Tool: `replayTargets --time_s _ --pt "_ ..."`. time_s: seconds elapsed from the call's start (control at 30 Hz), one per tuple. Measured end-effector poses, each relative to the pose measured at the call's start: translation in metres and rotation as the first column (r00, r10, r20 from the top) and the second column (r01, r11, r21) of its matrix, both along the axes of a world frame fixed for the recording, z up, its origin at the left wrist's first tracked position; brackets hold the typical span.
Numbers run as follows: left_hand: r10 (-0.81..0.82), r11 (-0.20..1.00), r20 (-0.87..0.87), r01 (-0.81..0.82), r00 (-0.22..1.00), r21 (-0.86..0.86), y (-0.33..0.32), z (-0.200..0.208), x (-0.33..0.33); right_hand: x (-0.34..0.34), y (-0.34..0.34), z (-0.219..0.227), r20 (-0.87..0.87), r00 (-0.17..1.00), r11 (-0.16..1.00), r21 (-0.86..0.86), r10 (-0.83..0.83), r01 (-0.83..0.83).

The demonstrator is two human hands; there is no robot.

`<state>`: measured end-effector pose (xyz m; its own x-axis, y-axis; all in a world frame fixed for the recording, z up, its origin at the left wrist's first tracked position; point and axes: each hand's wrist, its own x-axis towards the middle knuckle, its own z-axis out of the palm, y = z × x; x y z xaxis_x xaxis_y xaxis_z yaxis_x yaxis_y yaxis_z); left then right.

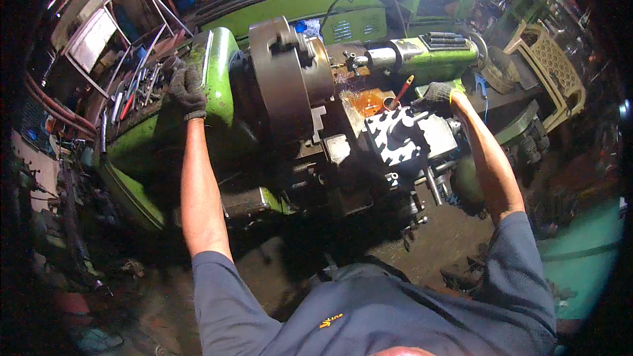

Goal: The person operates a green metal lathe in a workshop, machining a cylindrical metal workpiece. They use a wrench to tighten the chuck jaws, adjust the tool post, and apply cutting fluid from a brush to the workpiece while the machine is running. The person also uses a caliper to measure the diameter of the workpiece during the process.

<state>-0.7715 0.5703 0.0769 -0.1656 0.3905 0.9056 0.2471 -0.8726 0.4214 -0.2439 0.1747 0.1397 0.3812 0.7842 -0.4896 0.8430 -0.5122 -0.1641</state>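
A green lathe stands before me, its large metal chuck (283, 72) beside the green headstock (221, 69). My left hand (188, 92), in a dark grey knitted glove, is at the top of the headstock, next to loose hand tools (135, 92). Its fingers are dark, and their grip does not show. My right hand (436, 94), also gloved, reaches in behind the square tool post (397, 135), close to a red-handled brush (402, 91) standing in a small cup (389, 103). The glove hides whether those fingers hold anything.
The tailstock (432, 56) with its handwheel lies to the right along the bed. Brown fluid (366, 101) wets the carriage beside the chuck. Levers (432, 184) stick out from the carriage toward me. A beige plastic chair (547, 59) stands at the far right; another green machine (343, 23) is behind.
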Motion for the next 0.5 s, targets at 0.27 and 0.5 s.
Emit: replayTargets --time_s 0.27,0.5 --pt "0.010 0.998 -0.123 -0.018 0.992 -0.062 0.000 0.008 -0.014 0.022 0.004 -0.014 -0.117 0.987 0.994 0.033 0.107 -0.104" --pt "-0.077 0.986 -0.084 0.064 0.993 -0.151 -0.004 0.005 -0.019 -0.003 0.006 0.004 -0.137 0.982 0.991 -0.008 -0.133 0.133"
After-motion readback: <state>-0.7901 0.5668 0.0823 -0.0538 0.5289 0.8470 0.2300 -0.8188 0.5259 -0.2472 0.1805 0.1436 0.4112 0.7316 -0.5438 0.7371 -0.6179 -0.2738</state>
